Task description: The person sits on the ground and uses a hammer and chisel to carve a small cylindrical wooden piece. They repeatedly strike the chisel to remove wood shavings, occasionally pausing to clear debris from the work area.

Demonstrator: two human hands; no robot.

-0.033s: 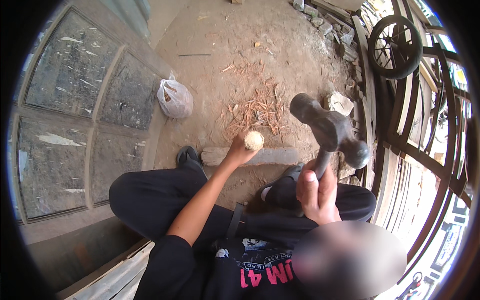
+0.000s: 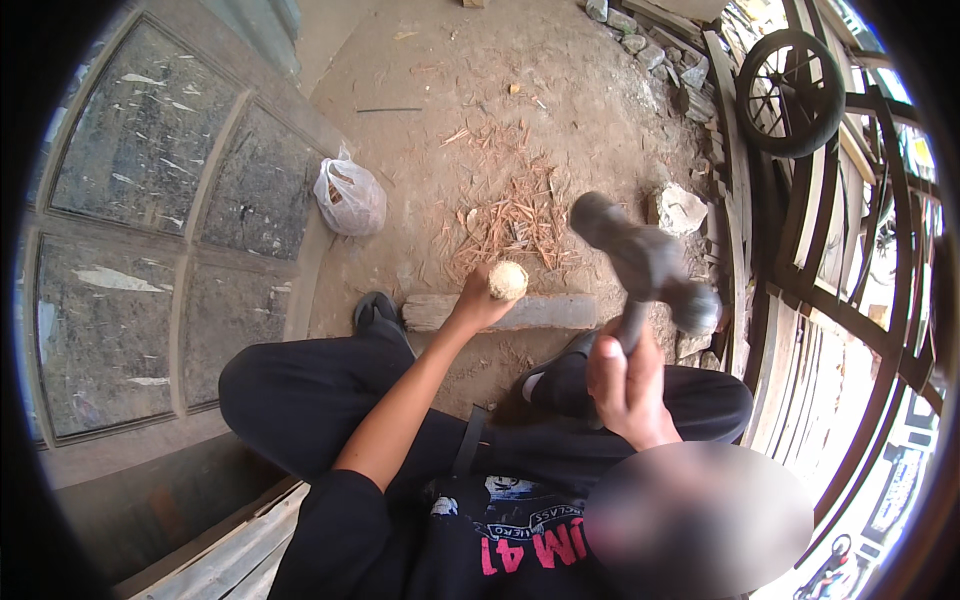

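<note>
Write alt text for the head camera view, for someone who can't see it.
A slightly blurred hammer is held up in the right hand, while the left hand grips a pale, round-ended piece over a wooden plank. Reddish wood shavings litter the dirt ground beyond, and a plastic bag sits by a panelled door at left.

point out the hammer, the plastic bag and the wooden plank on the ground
hammer (image 2: 650, 262): head view, middle of its metal head
plastic bag (image 2: 353, 203): head view, middle of its bulging side
wooden plank (image 2: 552, 313): head view, right half of its upper face
</note>
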